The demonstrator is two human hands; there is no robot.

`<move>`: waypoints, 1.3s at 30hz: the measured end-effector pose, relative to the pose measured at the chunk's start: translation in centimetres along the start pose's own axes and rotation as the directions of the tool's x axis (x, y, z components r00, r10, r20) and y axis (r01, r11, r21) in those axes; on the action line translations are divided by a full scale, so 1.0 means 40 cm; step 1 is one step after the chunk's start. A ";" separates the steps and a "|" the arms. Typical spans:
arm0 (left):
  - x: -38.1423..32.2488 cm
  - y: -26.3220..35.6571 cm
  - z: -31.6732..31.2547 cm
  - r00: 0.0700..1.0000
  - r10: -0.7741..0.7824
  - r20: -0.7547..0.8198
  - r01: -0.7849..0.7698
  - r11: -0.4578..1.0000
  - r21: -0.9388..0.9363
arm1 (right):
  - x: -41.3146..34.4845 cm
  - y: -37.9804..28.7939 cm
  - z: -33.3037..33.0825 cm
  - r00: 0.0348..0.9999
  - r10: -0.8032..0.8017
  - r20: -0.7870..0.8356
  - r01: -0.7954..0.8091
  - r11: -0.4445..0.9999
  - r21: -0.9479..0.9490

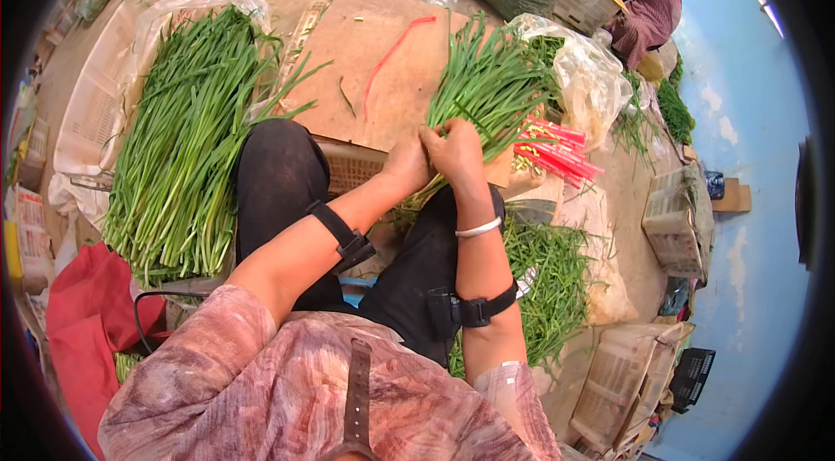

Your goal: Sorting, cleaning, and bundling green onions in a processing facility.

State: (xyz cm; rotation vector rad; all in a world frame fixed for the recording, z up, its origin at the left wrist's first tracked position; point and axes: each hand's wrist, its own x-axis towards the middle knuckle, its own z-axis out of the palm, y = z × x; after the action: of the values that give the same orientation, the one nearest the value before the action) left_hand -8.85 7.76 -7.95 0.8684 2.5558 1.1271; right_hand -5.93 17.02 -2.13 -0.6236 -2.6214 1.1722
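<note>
A bunch of long green leaves, seemingly garlic chives, lies across the right part of a wooden board, leaf tips pointing away from me. My left hand and my right hand meet at the near part of this bunch, fingers curled and fingertips almost touching. Whatever lies between the fingertips is hidden. A single red strip rests on the board, left of the bunch. More red printed strips are piled to the right of my right hand.
A large heap of chives fills the left side, beside a white plastic crate. Loose green trimmings lie at my right. Clear plastic bags sit beyond the strips. Another person sits at the far right. Crates stand along the blue wall.
</note>
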 end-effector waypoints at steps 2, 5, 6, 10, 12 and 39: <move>0.025 -0.101 0.076 0.994 -0.105 -0.019 0.100 0.977 -0.187 | 0.006 -0.031 0.032 0.999 -0.020 -0.030 0.011 0.965 -0.262; -0.010 0.014 -0.016 0.979 -0.190 0.075 0.185 0.980 0.071 | 0.004 -0.021 0.015 0.998 0.062 -0.009 -0.062 0.985 -0.160; -0.016 0.011 -0.025 0.980 -0.190 0.061 0.189 0.982 0.021 | -0.001 -0.012 0.030 0.997 0.026 -0.075 -0.033 0.995 -0.093; -0.042 -0.015 -0.062 0.992 -0.092 0.082 0.115 0.926 -0.359 | -0.014 0.054 0.050 0.980 -0.038 -0.196 0.062 0.991 0.120; -0.030 -0.041 -0.072 0.895 -0.190 0.404 0.446 0.426 -0.787 | -0.021 0.066 0.044 0.983 0.156 -0.093 -0.060 0.765 0.642; 0.019 0.011 -0.005 0.905 -0.316 0.285 0.404 0.847 -0.346 | -0.175 -0.053 -0.124 0.993 0.042 -0.110 0.058 0.635 0.770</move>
State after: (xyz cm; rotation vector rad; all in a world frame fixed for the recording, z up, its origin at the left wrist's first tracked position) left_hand -9.36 8.34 -7.46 0.3609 2.0804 1.2791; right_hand 1.41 15.84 2.66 -0.4571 -1.7182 1.9867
